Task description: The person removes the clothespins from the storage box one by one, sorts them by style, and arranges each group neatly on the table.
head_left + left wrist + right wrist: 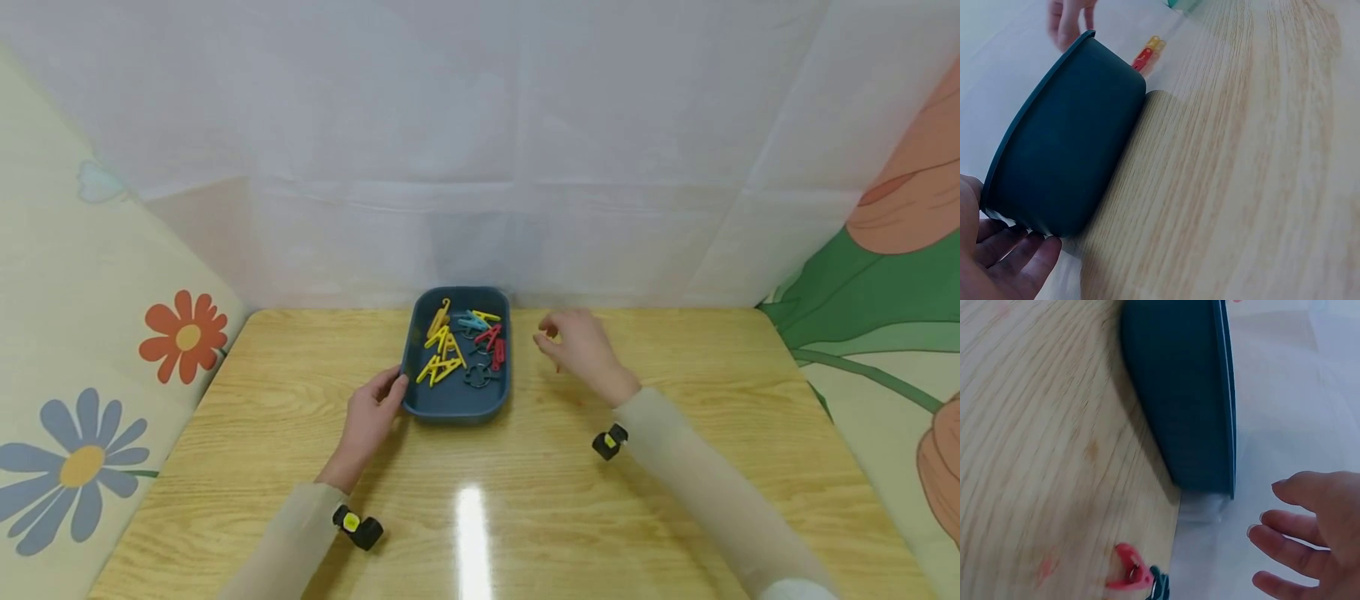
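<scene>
The dark blue tray [456, 415] sat at the centre of the frame, its long axis running from top to bottom. Within it, a yellow hooked piece [439, 317] pointed its hook toward the top edge, a blue clip [472, 322] lay nearly crosswise, and a red clip [498, 354] stood lengthwise beside the right wall. The left hand [371, 408] grasped the tray's lower left corner, thumb at the rim, fingers against the outside. The right hand [581, 342] hovered right of the tray, released, its fingers loosely bent around nothing; in the right wrist view a loose red clip [1140, 573] and a green piece [1160, 584] showed at the bottom. The table [675, 400] was pale grained wood, with glare at bottom centre. White cloth [480, 125] filled the upper frame, between flowered fabric [45, 325] at left and right
</scene>
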{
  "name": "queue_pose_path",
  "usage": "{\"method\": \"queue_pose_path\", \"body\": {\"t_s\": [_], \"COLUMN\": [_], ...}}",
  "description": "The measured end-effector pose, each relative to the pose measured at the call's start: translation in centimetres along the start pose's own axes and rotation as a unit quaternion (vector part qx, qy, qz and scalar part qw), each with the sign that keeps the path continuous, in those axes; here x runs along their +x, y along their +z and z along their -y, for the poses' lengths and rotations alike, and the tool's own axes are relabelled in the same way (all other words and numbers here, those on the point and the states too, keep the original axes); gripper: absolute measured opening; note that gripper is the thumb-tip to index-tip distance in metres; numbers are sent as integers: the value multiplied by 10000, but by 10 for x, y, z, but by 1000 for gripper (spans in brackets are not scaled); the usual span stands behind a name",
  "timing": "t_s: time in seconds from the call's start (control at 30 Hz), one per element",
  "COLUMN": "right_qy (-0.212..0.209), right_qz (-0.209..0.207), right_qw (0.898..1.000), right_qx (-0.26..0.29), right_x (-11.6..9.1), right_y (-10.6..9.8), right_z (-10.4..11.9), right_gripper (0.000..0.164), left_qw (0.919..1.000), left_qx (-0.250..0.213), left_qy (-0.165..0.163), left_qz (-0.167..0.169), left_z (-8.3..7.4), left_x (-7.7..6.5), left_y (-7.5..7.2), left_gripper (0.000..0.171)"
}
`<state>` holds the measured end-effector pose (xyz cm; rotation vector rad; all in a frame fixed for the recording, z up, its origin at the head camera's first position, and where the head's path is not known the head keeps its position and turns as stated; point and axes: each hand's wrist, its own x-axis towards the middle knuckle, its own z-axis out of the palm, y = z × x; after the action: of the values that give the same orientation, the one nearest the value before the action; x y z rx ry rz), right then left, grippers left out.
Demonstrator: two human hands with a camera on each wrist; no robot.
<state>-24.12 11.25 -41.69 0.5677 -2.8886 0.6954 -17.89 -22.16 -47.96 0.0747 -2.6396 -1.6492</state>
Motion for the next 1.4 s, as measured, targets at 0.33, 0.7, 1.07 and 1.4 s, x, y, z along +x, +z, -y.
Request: {"method": "queue_pose_path", "body": {"t_s": [0.33, 0.7, 1.07, 1.4], "right_qy": [-742, -1117, -963, -797], "right_qz": [852, 1742, 2092, 2195], "right_qw": [9926, 9722, 9491, 9418], "right_qx": [-442, -1094, -2147, -2417], "right_x": [21, 34, 42, 45], "right_y": [12, 36, 54, 59], "right_z": [36, 58, 69, 75], "right_gripper": [24, 27, 28, 30], "left_qw": [9999, 9998, 9999, 10000], "left_qx": [-99, -180, -91, -67], "left_qy": [-92, -40, 27, 54], "left_qz": [41, 47, 67, 47], "left_z": [-2, 1, 0, 1], "left_x": [-1, -1, -1, 0], "left_y": [0, 0, -1, -1], "left_gripper": [44, 45, 44, 43]}}
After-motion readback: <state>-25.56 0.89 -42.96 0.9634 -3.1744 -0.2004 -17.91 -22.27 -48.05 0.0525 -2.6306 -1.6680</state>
